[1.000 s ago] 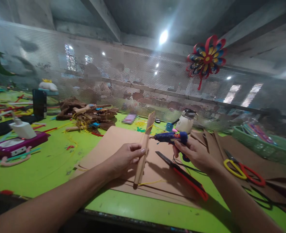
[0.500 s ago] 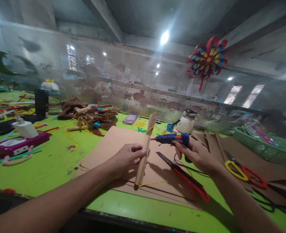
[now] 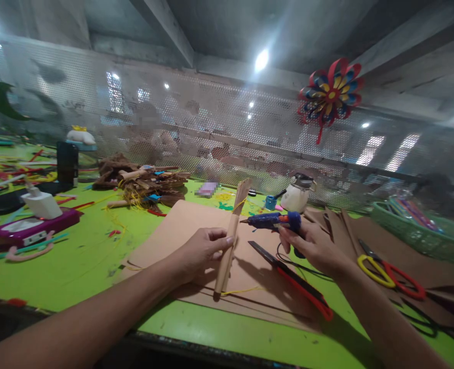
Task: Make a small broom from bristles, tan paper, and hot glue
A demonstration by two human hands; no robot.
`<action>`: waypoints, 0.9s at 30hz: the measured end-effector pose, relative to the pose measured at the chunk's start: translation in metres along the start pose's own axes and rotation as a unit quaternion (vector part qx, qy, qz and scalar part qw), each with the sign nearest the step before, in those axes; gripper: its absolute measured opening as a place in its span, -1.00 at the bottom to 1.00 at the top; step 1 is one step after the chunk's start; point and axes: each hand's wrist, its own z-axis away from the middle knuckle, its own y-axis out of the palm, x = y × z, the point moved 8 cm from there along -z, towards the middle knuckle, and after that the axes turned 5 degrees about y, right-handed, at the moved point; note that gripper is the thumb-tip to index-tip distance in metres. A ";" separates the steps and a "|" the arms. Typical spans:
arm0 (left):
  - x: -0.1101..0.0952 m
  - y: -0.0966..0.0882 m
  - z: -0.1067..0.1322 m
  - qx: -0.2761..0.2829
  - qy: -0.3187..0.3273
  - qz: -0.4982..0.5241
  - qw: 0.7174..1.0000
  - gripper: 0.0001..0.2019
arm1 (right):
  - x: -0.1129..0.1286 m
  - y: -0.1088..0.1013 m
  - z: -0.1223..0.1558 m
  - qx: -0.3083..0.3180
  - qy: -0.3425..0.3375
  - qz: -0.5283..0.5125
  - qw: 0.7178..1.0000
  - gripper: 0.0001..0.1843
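My left hand (image 3: 201,251) is closed around a rolled brown paper stick (image 3: 230,238), held nearly upright over a brown paper sheet (image 3: 180,225). The stick's flat upper end fans out, and a thin yellow strand trails from it. My right hand (image 3: 313,246) grips a blue glue gun (image 3: 275,221) with an orange band. Its nozzle points left and sits just beside the upper part of the stick. The gun's black cord runs down under my right hand.
A red-and-black utility knife (image 3: 292,279) lies on the sheet before my right hand. Yellow-and-red scissors (image 3: 388,266) and a green basket (image 3: 422,230) are at right. A white jar (image 3: 296,193), a heap of brown scraps (image 3: 142,182) and a charger on a magenta case (image 3: 38,215) stand on the green table (image 3: 76,256).
The glue gun's nozzle has risen slightly and stays close beside the stick. The stick has tilted a little more upright. Both hands keep their grips.
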 end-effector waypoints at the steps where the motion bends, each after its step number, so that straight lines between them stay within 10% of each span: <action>1: 0.000 0.000 0.000 0.000 0.002 0.000 1.000 -0.72 | 0.001 0.000 0.000 0.001 -0.003 -0.004 1.000 -0.55; 27: -0.002 -0.001 -0.001 -0.002 0.007 0.024 1.000 -0.74 | 0.007 0.002 0.000 0.020 -0.003 -0.037 0.999 -0.49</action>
